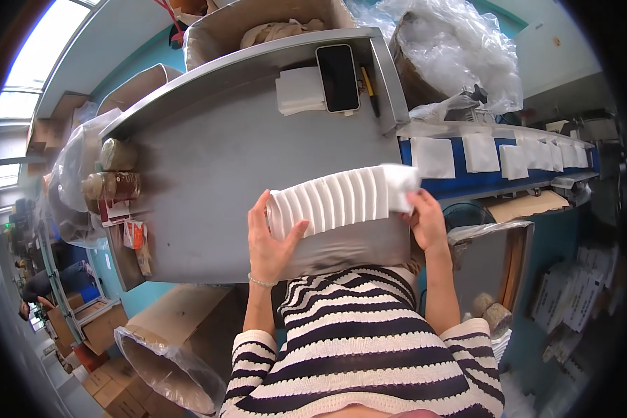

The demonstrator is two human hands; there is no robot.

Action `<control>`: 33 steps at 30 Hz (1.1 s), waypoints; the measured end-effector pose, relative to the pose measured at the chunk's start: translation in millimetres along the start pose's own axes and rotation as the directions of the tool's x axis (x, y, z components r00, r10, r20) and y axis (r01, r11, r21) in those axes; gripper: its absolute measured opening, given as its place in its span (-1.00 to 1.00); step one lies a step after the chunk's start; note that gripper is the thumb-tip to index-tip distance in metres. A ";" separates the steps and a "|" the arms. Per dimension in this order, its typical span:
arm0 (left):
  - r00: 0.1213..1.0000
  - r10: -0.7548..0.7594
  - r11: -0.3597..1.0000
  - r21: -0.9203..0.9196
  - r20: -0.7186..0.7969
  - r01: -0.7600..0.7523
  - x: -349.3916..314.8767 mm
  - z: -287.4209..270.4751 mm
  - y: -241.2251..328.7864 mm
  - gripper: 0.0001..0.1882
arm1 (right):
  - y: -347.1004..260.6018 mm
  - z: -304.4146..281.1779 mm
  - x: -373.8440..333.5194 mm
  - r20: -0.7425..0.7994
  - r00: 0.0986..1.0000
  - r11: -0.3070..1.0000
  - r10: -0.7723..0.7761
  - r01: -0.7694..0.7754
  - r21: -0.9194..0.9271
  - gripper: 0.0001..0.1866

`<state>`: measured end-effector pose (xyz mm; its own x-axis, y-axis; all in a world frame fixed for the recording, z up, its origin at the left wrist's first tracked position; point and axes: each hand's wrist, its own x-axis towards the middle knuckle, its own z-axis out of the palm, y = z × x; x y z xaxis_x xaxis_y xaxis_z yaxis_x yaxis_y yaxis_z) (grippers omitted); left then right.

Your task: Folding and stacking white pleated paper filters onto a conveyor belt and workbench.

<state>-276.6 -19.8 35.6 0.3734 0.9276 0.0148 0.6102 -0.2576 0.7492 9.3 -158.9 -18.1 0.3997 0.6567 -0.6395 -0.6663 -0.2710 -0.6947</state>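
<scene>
A long row of folded white sheets [331,200], packed face to face like a fan, lies on the grey metal table [223,139] in front of me. My left hand [268,240] grips its left end, thumb on the near side and fingers around the end. At the right end, my right hand [425,216] holds a single folded white sheet [403,182] against the row. That sheet is smeared by motion, and whether it is cloth or paper I cannot tell. More folded white sheets [482,152] lie spaced along a blue conveyor belt [467,182] to the right.
A phone [338,78], a white stack [301,90] and a yellow pen [369,90] lie at the table's far right. Jars [111,187] stand along the left edge. Cardboard boxes [265,28] and plastic-lined bins [181,348] surround the table. Far left, another person [49,282] bends over.
</scene>
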 end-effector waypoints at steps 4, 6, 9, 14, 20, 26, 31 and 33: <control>0.998 -0.022 0.997 -0.070 0.061 0.026 0.8 2.9 6.2 -0.15 | -10.1 26.2 -7.4 -0.103 0.994 0.978 0.032 -0.009 0.210 -0.61; 0.998 -0.009 0.998 -0.064 0.070 0.014 1.0 3.7 8.3 -0.15 | 3.5 27.7 -3.2 -0.091 0.996 0.999 -0.015 0.018 0.032 -0.54; 0.998 -0.009 0.998 -0.056 0.069 0.013 -0.1 5.5 10.9 -0.15 | 5.3 30.8 5.1 -0.163 0.987 1.000 0.007 -0.008 -0.008 -0.51; 0.996 -0.057 0.991 -0.119 0.075 0.065 -2.9 8.2 8.0 -0.10 | 4.4 25.9 3.8 -0.069 0.996 0.998 0.049 -0.051 -0.030 -0.52; 1.000 0.013 0.997 0.081 -0.021 -0.012 -7.4 25.4 28.9 0.08 | 2.9 60.6 -14.8 0.018 0.954 0.845 -0.299 0.274 -0.460 -0.64; 1.000 -0.003 0.998 0.063 -0.018 0.004 -8.6 30.1 29.4 0.12 | 6.6 7.8 -11.1 -0.157 0.986 0.997 -0.065 0.069 0.023 -0.70; 0.996 0.057 0.998 0.017 0.063 -0.058 -5.7 34.5 34.4 0.10 | 2.7 35.3 -7.8 -0.114 0.914 0.826 -0.389 0.291 -0.483 -0.56; 0.998 0.050 0.997 0.050 0.036 -0.052 -7.3 36.4 38.2 0.11 | 4.6 57.2 -18.0 0.050 0.910 0.715 -0.412 0.357 -0.601 -0.53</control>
<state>-230.6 -46.3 40.0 0.4284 0.9031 0.0281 0.6241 -0.3182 0.7136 -36.9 -131.7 9.1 0.6064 0.7445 -0.2792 0.0442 -0.3822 -0.9230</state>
